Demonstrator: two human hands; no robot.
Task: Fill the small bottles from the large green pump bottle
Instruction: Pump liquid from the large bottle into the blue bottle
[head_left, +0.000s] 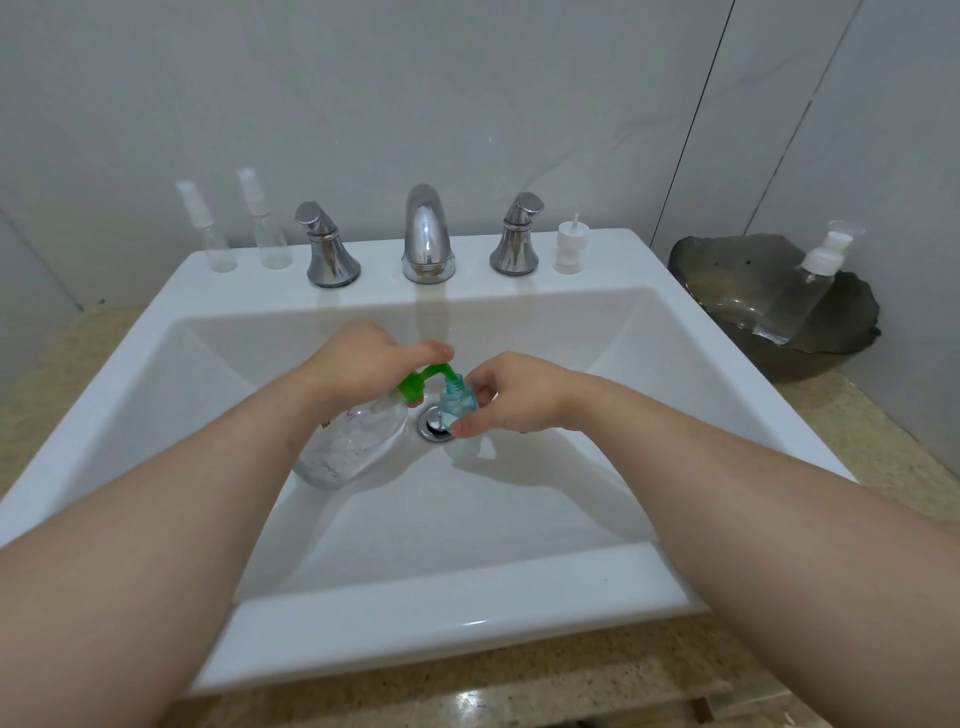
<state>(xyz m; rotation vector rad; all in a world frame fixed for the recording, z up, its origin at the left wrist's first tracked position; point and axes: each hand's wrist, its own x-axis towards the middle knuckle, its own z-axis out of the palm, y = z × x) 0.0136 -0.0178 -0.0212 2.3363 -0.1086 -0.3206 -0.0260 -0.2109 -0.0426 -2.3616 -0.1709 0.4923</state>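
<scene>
Above the drain (435, 425), the left hand (363, 358)'s curled fingers should press the pump (414, 387) slowly while the right hand (514, 391) pinches the bottle (458, 404) steady under it.

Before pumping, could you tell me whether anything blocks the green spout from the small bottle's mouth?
Nothing visible does: the green spout sits at the small bottle's uncapped neck in the right hand.

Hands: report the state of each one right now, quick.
Left hand: closed, fingers curled over the pump of the green pump bottle.
Right hand: closed, pinching the small bottle.
</scene>
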